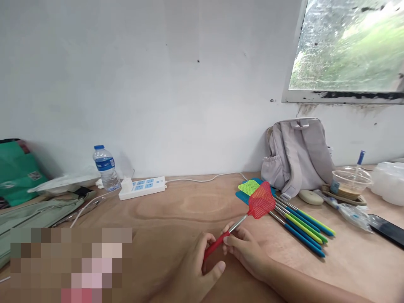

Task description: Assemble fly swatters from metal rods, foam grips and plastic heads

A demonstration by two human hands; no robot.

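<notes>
A red fly swatter with a metal shaft is held over the table, its mesh head pointing up and to the right. My right hand pinches the top of its red handle, close to the shaft. Around the lower end of that handle curl the fingers of my left hand, with the thumb held off it. To the right of my hands lies a pile of blue and green fly swatters, handles toward me. The red head overlaps part of their heads in view.
Along the wall stand a water bottle, a white power strip and a grey backpack. At right are a plastic cup and a black phone. A green bag is at left; a blurred patch covers the lower left.
</notes>
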